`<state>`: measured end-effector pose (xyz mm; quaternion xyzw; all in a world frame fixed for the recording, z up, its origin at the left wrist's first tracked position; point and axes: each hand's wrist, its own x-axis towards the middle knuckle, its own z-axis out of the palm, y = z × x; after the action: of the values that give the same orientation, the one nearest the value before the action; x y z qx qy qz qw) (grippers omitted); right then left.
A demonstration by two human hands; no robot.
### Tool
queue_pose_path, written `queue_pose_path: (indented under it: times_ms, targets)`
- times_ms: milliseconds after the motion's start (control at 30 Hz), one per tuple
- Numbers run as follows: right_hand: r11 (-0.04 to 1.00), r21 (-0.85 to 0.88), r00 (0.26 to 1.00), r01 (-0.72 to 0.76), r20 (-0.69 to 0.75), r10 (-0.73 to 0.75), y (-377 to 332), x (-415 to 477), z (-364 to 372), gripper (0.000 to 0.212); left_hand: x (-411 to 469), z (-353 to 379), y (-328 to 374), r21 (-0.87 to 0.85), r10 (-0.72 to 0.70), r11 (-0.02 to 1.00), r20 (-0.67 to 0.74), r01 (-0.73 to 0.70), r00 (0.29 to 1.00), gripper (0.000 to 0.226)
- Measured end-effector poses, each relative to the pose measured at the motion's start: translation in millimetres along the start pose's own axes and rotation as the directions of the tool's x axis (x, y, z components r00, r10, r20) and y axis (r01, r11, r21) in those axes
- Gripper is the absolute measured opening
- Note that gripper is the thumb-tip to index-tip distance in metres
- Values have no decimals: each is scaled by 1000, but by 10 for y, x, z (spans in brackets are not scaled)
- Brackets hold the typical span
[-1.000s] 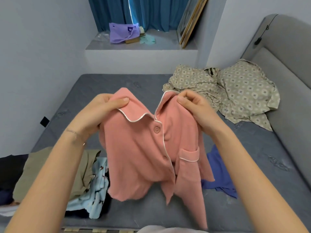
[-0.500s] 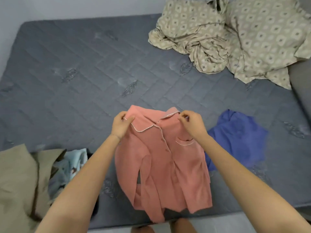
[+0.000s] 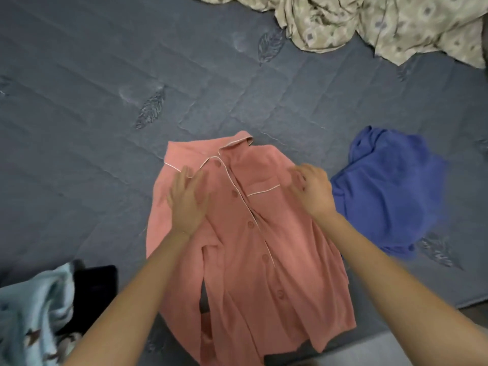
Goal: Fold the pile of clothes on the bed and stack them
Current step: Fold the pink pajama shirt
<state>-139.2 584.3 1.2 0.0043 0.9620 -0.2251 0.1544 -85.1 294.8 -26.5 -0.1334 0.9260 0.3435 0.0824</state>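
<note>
A pink button-up pyjama shirt (image 3: 264,254) with white piping lies front-up on the grey mattress (image 3: 105,101), collar away from me, hem near the bed's front edge. My left hand (image 3: 188,199) rests flat on its left chest with fingers straight. My right hand (image 3: 311,191) touches the right shoulder beside the chest pocket, its fingers slightly bent; blur hides whether they pinch fabric. A crumpled blue garment (image 3: 390,191) lies just right of the shirt. A light blue patterned garment (image 3: 34,313) and a black one (image 3: 95,286) lie at the lower left.
A beige patterned sheet (image 3: 369,22) is bunched at the mattress's far right. The bed's front edge (image 3: 396,336) runs along the lower right. Bare grey mattress stretches to the left and beyond the shirt.
The shirt went from hanging by its collar in both hands to lying on the mattress. Both hands let go of the collar and now lie on its chest and shoulder.
</note>
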Motion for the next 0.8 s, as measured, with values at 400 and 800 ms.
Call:
queue_pose_path:
  times_ms: [400,800]
  targets:
    - [941,290,984,-173,100,150,605,20,198,35,570,667,615,156,360,919,38,-361,932,75]
    - [563,694,889,-449,283,359,608,360,278,33,832,859,620,519,275,838,-136,-168,952,37]
